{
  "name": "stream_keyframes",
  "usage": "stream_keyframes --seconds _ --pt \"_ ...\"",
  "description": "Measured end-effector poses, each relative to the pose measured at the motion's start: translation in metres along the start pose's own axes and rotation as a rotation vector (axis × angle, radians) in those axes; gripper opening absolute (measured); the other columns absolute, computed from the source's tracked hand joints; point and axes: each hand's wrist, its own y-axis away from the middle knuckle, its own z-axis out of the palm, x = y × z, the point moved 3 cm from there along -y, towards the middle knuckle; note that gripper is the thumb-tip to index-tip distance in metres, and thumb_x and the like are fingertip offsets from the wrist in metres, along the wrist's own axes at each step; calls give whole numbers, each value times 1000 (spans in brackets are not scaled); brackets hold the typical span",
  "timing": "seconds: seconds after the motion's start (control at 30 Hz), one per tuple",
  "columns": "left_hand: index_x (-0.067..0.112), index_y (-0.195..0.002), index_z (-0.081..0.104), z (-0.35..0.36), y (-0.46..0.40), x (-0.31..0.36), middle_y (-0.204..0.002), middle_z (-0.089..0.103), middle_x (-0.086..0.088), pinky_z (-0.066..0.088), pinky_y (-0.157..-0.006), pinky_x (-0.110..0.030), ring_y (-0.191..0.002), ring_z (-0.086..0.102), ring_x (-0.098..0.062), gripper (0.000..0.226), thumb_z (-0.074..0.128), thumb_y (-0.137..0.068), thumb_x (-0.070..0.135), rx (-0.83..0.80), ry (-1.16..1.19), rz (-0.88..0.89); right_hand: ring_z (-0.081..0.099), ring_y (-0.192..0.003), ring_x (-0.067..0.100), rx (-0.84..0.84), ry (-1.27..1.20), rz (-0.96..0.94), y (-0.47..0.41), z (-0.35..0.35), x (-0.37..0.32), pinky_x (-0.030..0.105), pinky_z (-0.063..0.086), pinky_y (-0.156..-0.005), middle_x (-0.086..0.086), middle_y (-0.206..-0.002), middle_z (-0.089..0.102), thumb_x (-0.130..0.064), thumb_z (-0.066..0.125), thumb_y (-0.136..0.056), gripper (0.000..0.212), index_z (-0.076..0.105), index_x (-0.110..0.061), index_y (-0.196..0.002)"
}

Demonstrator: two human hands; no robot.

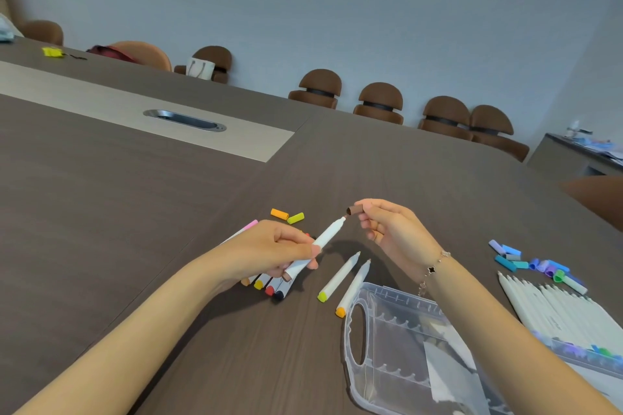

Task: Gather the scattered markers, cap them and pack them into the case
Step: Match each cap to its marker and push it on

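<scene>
Matt wood-grain surface (pixel 135 212) with a brushed-metal cable port (pixel 184 120). Clear, glossy plastic case (pixel 387 330); smooth white plastic marker (pixel 323 239) barrels. Leather-like brown chairs (pixel 381 99).

Brown cap (pixel 355 210) nearly touching marker tip (pixel 343 219).

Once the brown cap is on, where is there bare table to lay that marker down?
Bare table lies left of the left hand, out to the cable port. A narrower patch sits in front of the clear case, below the left forearm. Crowded: the two loose markers and the blue caps on the right.
</scene>
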Motion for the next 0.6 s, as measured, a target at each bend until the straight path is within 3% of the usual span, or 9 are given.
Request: stream_keyframes --seconds 0.17,0.27,0.43,0.6 --pt "12 -100 70 3 0 3 -58 62 12 33 -44 -13 -46 35 -5 18 59 -92 24 -26 3 5 54 -78 7 -87 258 -68 4 3 -1 18 46 -69 -5 -82 62 -20 49 -96 21 68 -15 -101" --pt "14 -102 70 5 1 2 -67 67 11 32 -46 -14 -48 34 -6 19 58 -93 26 -37 -8 1 54 -74 5 -116 420 -90 6 10 -1 14 46 -66 -4 -83 63 -22 48 -96 21 68 -17 -98" --pt "12 -100 71 -1 1 2 -59 61 14 31 -43 -12 -44 32 -5 20 57 -94 24 6 8 11 51 -75 9 59 160 -92 -2 -1 -12 20 44 -66 4 -91 66 -11 46 -97 21 66 -7 -99" --pt "11 -99 71 1 0 2 -58 61 14 30 -43 -13 -43 30 -6 20 56 -94 23 -13 1 25 51 -74 9 -19 95 -37 -2 0 -10 18 44 -65 -2 -80 64 -12 45 -97 22 66 -7 -99"
